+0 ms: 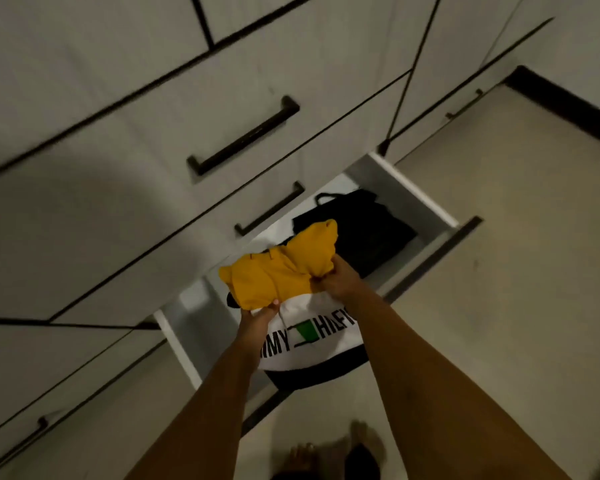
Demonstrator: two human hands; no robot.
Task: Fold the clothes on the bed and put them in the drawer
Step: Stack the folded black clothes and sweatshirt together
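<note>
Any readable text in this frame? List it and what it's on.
"MMY": white shirt in the open drawer, left of its green flag; the start is hidden by the left arm.
"HILFI": same shirt, right of the flag; the end is hidden by the right arm.
The yellow garment shows none.

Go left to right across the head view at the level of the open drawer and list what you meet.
Drawer's left wall → left hand → right hand → drawer's right wall. Left out for overlap: the yellow garment that both hands grip, the white lettered shirt, the black garment.
</note>
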